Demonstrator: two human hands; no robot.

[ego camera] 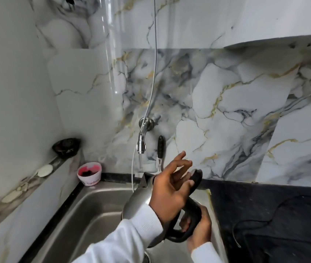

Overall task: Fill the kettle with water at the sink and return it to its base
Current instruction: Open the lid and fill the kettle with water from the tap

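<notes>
Right grip (198, 228) holds kettle (137, 202) under tap (142, 143) (pink cup (89, 173) nearby).

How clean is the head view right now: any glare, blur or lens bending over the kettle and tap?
Head view: wide-angle bending curves the wall edges and counter; a bright reflective streak runs down the marble wall; the steel kettle shows soft highlights; the left hand is slightly soft, and covers the kettle's opening; the tap is fairly sharp, its thin stream faint.

Left hand (171, 188) raised, fingers loosely spread; right hand (198, 228) below it, fingers curled closed
</notes>
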